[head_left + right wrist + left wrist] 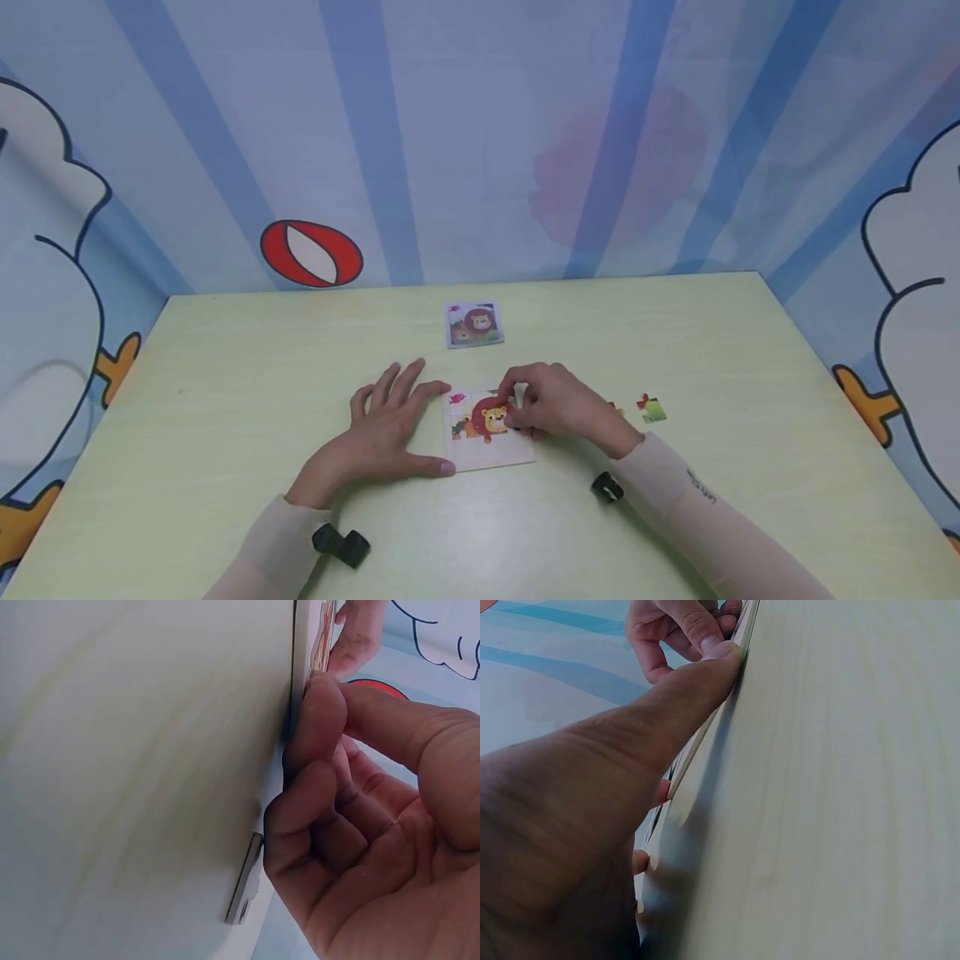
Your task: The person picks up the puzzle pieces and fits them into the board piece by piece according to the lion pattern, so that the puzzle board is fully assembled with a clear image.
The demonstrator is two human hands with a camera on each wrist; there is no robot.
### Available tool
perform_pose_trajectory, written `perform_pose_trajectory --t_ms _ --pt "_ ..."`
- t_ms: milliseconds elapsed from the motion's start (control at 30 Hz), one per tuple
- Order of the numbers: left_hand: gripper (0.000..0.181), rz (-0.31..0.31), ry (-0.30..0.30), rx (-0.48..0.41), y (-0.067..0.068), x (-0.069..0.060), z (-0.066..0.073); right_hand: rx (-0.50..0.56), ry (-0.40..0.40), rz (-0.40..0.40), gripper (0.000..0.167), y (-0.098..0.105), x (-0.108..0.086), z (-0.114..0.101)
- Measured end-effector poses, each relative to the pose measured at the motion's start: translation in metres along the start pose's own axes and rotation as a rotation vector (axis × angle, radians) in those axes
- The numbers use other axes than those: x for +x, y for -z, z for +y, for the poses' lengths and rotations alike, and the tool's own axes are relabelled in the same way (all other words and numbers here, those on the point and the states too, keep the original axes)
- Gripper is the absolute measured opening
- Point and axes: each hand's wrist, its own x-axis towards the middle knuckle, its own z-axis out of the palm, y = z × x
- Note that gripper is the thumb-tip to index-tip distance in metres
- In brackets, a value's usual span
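Observation:
A square jigsaw board point(491, 454) lies flat on the table, with a partly filled lion picture in its upper part and a pale lower strip. My left hand point(378, 437) has its fingers spread; thumb and index touch the board's left corners. Over the board's right side, my right hand point(558, 404) pinches a puzzle piece, mostly hidden by the fingers. In the right wrist view, the thumb and index of the right hand point(360, 802) meet at the board's edge. The left wrist view shows the left thumb point(682, 694) along the board.
A loose green and red puzzle piece point(652, 408) lies to the right, with another piece point(617, 408) partly behind the right wrist. Behind the board, a small lion picture point(474, 325) lies on the table point(300, 333). A printed cloth backdrop point(465, 150) stands beyond the table's far edge.

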Motion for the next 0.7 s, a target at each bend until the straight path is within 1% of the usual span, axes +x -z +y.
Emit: perform_pose_trajectory --t_ms 233,367,533,700 --pt "0.102 0.002 -0.004 0.005 0.001 -0.001 0.001 0.003 -0.008 0.004 0.018 0.0 0.0 0.0" --pt "0.102 0.002 -0.008 0.001 0.0 -0.001 0.001 0.029 -0.001 0.012 0.018 0.004 -0.002 0.004" --pt "0.102 0.002 -0.008 -0.001 0.0 0.0 0.001 0.063 0.013 0.055 0.017 0.014 -0.006 0.011" --pt "0.102 0.005 -0.007 -0.013 0.001 -0.001 0.002 0.068 0.02 0.107 0.019 0.029 -0.012 0.02"
